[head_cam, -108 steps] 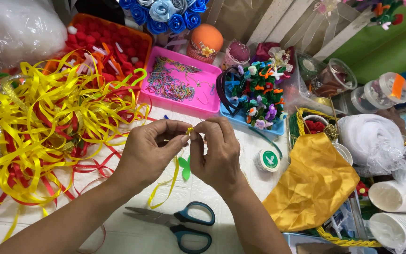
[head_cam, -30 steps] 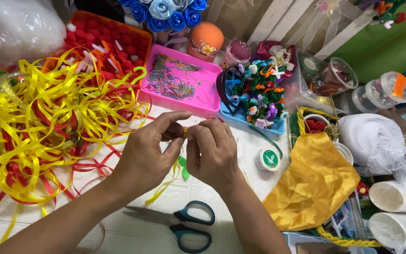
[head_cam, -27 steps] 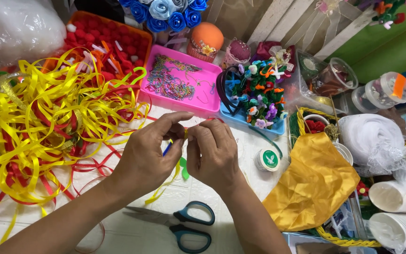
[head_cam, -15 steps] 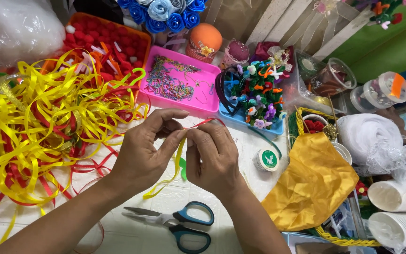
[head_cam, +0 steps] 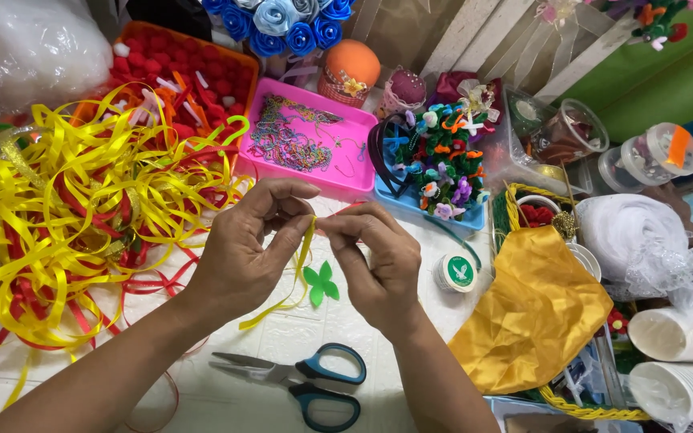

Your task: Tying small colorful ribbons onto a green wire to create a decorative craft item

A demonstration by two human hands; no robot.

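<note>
Yellow ribbon (head_cam: 302,255) hangs pinched between left hand (head_cam: 246,252) and right hand (head_cam: 378,265), both clamped on it.

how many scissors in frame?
1. The blue-handled scissors lie shut on the white table, below both hands. More could be buried under the yellow ribbon pile.

the white brick-patterned bench (head_cam: 322,329) carries blue-handled scissors (head_cam: 302,381) at 6 o'clock, a tangled heap of yellow and red ribbon (head_cam: 58,216) at 9, a pink plastic tray (head_cam: 302,140) at 12, a yellow satin cloth (head_cam: 535,313) at 4.
</note>
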